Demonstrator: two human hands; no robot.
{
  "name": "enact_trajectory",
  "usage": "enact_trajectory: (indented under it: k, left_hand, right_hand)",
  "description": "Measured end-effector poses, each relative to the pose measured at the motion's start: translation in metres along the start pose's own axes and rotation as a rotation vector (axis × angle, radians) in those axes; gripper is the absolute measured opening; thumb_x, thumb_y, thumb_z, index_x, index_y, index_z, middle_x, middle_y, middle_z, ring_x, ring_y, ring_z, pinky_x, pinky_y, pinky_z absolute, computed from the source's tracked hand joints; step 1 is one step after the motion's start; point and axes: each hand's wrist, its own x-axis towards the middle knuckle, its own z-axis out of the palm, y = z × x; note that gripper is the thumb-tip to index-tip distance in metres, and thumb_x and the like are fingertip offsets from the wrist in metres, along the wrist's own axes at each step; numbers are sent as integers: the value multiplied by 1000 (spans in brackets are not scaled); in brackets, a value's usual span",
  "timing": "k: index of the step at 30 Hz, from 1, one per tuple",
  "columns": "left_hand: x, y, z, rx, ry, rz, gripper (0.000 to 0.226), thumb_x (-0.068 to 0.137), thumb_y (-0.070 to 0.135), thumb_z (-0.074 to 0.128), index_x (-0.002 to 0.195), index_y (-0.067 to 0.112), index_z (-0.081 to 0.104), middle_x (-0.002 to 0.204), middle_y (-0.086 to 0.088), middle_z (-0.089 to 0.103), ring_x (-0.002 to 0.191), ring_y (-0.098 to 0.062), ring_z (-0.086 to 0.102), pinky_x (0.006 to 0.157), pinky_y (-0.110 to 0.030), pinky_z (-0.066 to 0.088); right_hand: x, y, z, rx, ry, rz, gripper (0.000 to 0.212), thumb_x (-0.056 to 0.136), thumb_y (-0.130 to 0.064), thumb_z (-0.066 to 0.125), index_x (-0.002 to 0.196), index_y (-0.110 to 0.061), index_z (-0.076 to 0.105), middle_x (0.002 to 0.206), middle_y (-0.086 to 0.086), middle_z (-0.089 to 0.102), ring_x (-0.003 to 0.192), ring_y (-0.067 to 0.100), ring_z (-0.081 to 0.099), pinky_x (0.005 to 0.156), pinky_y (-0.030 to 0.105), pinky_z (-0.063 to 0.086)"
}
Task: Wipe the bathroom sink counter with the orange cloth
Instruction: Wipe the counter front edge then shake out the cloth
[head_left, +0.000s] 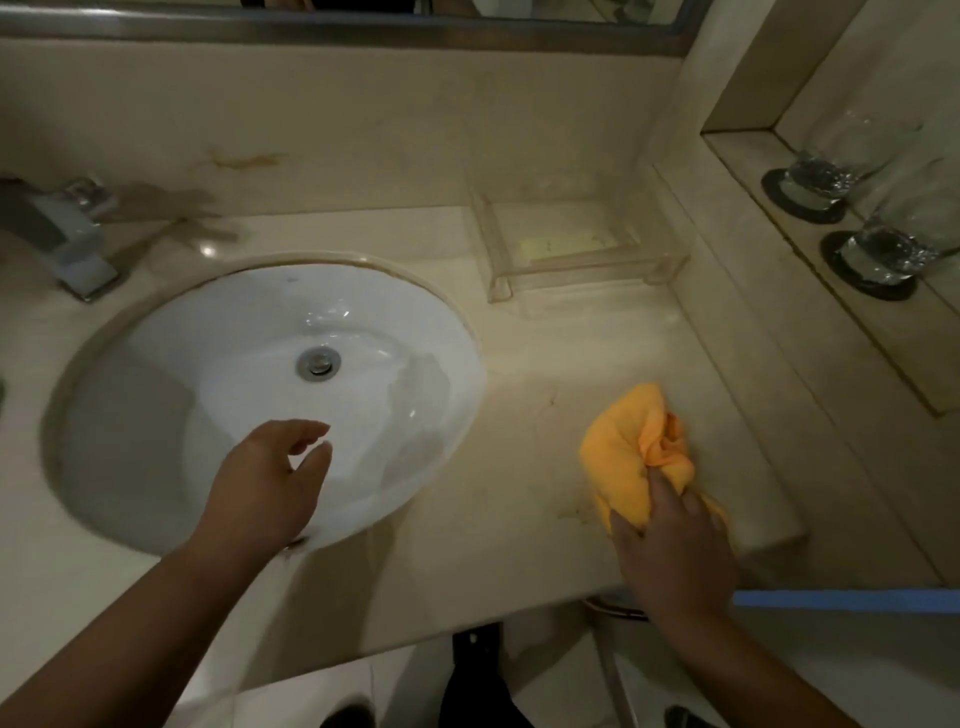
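The orange cloth (631, 457) lies bunched on the beige marble counter (535, 395), right of the basin. My right hand (670, 545) presses down on the cloth's near end, fingers gripping it close to the counter's front edge. My left hand (270, 483) hovers over the front rim of the white oval sink (218, 332), fingers loosely apart and holding nothing. A chrome drain (318, 364) sits at the basin's middle.
A chrome faucet (67, 244) stands at the back left. A clear plastic tray (571, 249) rests against the back wall. Two drinking glasses (826, 166) (893, 244) on dark coasters sit on a recessed ledge at the right. The mirror frame runs along the top.
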Motion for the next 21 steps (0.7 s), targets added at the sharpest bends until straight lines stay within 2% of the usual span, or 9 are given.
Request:
enact_trajectory:
  k: [5, 8, 10, 12, 13, 16, 17, 19, 21]
  left_hand:
    - [-40, -65, -53, -46, 54, -33, 25, 86, 12, 57, 110, 10, 66, 108, -8, 65, 86, -19, 57, 81, -29, 41]
    - [-65, -100, -89, -127, 115, -72, 24, 87, 11, 56, 108, 14, 66, 102, 0, 64, 90, -22, 61, 82, -31, 45]
    - [-81, -117, -117, -146, 172, -46, 23, 87, 9, 54, 106, 15, 66, 98, 3, 61, 87, -20, 59, 78, -26, 42]
    - [-95, -134, -146, -151, 253, -22, 22, 87, 10, 55, 105, 19, 66, 99, 3, 61, 84, -19, 59, 78, -27, 42]
    - [-102, -144, -160, -164, 303, -18, 22, 87, 12, 56, 104, 22, 65, 99, 3, 62, 83, -19, 60, 80, -30, 45]
    - [-119, -178, -194, -213, 439, -41, 20, 84, 24, 56, 101, 32, 62, 103, 4, 63, 81, -17, 61, 81, -36, 48]
    - [-124, -189, -202, -208, 477, -66, 22, 83, 26, 53, 103, 31, 62, 105, 4, 62, 81, -16, 60, 82, -36, 48]
    - [-135, -210, -212, -198, 540, -139, 24, 86, 23, 55, 108, 23, 63, 106, 0, 62, 77, -7, 59, 84, -37, 46]
    - [-143, -229, -215, -185, 590, -265, 23, 87, 17, 55, 108, 14, 63, 100, -4, 61, 76, -10, 57, 80, -33, 42]
  right_hand:
    - [-81, -100, 23, -74, -80, -212, 70, 43, -42, 87, 105, -15, 68, 78, 16, 67, 66, 38, 63, 56, 37, 54]
    - [-119, -161, 36, -75, -72, -355, 68, 38, -45, 87, 97, -17, 70, 76, 13, 67, 63, 34, 63, 55, 36, 54]
    - [-141, -195, 43, -68, -74, -407, 67, 38, -47, 86, 96, -18, 69, 77, 12, 67, 64, 32, 63, 56, 36, 54]
    - [-164, -226, 50, -61, -94, -451, 71, 40, -47, 86, 102, -17, 69, 81, 15, 67, 68, 34, 63, 60, 38, 54]
    - [-174, -240, 52, -49, -108, -467, 73, 47, -48, 84, 110, -17, 65, 90, 17, 67, 76, 35, 63, 67, 39, 54]
    - [-198, -277, 60, -47, -211, -499, 71, 83, -49, 55, 143, -22, 29, 135, 17, 43, 118, 35, 44, 100, 40, 36]
    - [-204, -287, 63, -42, -235, -502, 70, 87, -50, 49, 145, -23, 21, 140, 16, 37, 123, 34, 39, 103, 39, 32]
    - [-214, -303, 69, -49, -239, -518, 70, 88, -51, 46, 145, -23, 17, 142, 16, 35, 124, 34, 37, 103, 39, 31]
    - [-223, -317, 73, -40, -255, -541, 70, 87, -50, 47, 145, -24, 18, 142, 16, 35, 124, 35, 36, 103, 39, 31]
